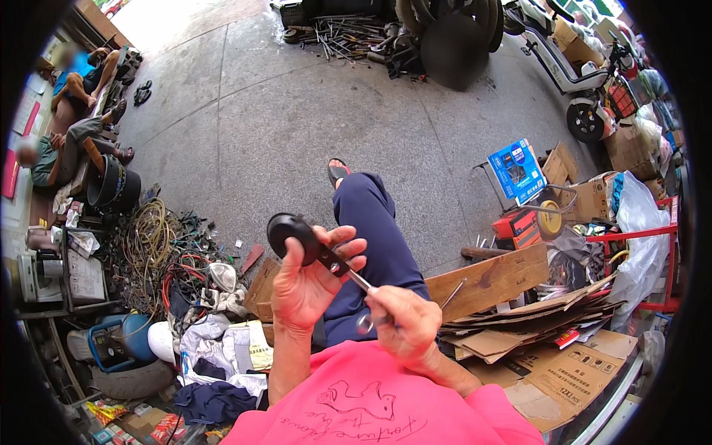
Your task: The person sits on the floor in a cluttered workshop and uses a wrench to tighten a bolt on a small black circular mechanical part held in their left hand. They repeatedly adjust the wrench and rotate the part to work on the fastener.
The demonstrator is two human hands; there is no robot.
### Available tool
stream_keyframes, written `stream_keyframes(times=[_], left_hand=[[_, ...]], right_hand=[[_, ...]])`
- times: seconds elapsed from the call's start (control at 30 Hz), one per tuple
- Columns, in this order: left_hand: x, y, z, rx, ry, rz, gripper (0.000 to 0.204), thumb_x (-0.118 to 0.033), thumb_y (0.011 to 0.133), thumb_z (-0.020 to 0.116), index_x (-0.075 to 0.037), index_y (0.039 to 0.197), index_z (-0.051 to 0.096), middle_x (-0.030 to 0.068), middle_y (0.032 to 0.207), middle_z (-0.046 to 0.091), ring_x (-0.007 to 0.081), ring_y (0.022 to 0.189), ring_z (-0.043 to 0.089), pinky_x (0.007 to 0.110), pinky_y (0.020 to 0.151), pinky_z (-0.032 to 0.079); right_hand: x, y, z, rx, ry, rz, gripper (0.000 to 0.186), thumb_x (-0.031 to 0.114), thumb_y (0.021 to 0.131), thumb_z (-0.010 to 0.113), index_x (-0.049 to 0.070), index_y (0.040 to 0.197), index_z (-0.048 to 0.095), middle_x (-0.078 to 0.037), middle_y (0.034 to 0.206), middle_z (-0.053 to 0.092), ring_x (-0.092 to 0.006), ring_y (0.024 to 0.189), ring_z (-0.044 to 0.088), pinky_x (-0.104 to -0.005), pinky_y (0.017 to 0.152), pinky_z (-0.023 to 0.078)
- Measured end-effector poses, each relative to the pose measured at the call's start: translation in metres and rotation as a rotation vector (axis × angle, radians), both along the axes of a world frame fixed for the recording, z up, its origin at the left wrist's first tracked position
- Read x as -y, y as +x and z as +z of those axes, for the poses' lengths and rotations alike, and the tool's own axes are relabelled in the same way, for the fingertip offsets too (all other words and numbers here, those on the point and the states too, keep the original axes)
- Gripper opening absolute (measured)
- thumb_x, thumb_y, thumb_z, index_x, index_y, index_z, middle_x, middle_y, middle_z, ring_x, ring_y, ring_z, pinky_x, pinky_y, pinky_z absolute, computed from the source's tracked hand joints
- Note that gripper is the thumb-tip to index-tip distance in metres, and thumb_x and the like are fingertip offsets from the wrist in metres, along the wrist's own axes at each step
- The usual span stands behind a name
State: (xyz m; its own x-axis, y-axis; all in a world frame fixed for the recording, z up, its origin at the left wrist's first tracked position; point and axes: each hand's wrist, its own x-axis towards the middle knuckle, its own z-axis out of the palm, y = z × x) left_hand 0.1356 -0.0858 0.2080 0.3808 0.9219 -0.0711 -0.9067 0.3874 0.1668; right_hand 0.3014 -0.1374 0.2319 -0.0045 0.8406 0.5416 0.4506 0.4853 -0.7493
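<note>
My left hand point(302, 293) is closed around a round black disc with a bracket point(291, 236), thumb on its near side and the other fingers spread behind it. The bracket's short black arm points toward my right hand and carries a small bolt. Gripped in my right hand point(408, 322) is a metal wrench point(360, 281), its thin shank reaching to the bolt end of the bracket. A metal ring end point(364, 323) pokes out below the right fingers; whether it belongs to the same tool I cannot tell. Both hands are above my lap.
A wooden board point(489, 282) and flattened cardboard point(564, 371) lie at my right, near a blue box point(517, 172). Tangled cables point(152, 248) and cloths point(215, 348) are on the left. Two people point(74, 78) sit far left. An electric scooter point(571, 74) stands far right.
</note>
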Motion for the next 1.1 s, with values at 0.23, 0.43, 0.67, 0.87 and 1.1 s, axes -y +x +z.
stream_keyframes(times=[0.23, 0.43, 0.67, 0.87, 1.1], left_hand=[[-0.001, 0.005, -0.011, -0.402, -0.283, 0.045, 0.034, -0.035, 0.096, 0.056, -0.002, 0.104, 0.061, 0.0162, 0.106, 0.065, 0.0257, 0.097, 0.064, 0.035, 0.077, 0.05], [-0.002, 0.01, -0.006, -0.44, -0.227, -0.029, 0.034, -0.034, 0.096, 0.056, -0.001, 0.105, 0.061, 0.0163, 0.105, 0.065, 0.0254, 0.095, 0.064, 0.034, 0.075, 0.05], [-0.001, 0.023, 0.01, -0.545, -0.135, -0.049, 0.037, -0.034, 0.097, 0.054, -0.001, 0.111, 0.06, 0.0173, 0.112, 0.064, 0.0259, 0.103, 0.063, 0.036, 0.085, 0.05], [0.003, 0.015, 0.002, -0.559, -0.044, -0.043, 0.033, -0.027, 0.097, 0.054, 0.0, 0.116, 0.059, 0.0181, 0.12, 0.061, 0.0267, 0.109, 0.061, 0.038, 0.093, 0.047], [0.015, -0.018, -0.004, -0.831, 0.119, -0.18, 0.034, -0.002, 0.081, 0.059, 0.001, 0.115, 0.059, 0.015, 0.11, 0.064, 0.0218, 0.101, 0.062, 0.034, 0.088, 0.048]], right_hand=[[-0.001, 0.019, -0.011, -0.193, -0.547, 0.033, 0.013, 0.012, 0.088, 0.068, -0.001, 0.09, 0.07, -0.009, 0.084, 0.069, -0.0115, 0.064, 0.062, -0.0236, 0.056, 0.047], [-0.015, 0.032, -0.003, -0.261, -0.903, 0.149, 0.023, 0.02, 0.09, 0.067, -0.002, 0.083, 0.069, -0.002, 0.062, 0.061, -0.0041, 0.057, 0.052, -0.0227, 0.05, 0.04], [-0.032, 0.016, -0.019, -0.452, -1.026, 0.345, 0.018, 0.017, 0.091, 0.066, 0.0, 0.088, 0.069, 0.003, 0.065, 0.057, -0.0037, 0.058, 0.049, -0.0221, 0.052, 0.04], [-0.03, 0.008, -0.02, -0.498, -0.987, 0.322, 0.016, 0.016, 0.091, 0.066, 0.0, 0.09, 0.07, 0.003, 0.068, 0.059, -0.0031, 0.06, 0.05, -0.0208, 0.052, 0.04], [-0.021, 0.007, -0.023, -0.395, -0.902, 0.331, 0.014, 0.013, 0.089, 0.066, 0.0, 0.089, 0.072, 0.004, 0.063, 0.058, -0.0014, 0.055, 0.046, -0.0202, 0.047, 0.036]])
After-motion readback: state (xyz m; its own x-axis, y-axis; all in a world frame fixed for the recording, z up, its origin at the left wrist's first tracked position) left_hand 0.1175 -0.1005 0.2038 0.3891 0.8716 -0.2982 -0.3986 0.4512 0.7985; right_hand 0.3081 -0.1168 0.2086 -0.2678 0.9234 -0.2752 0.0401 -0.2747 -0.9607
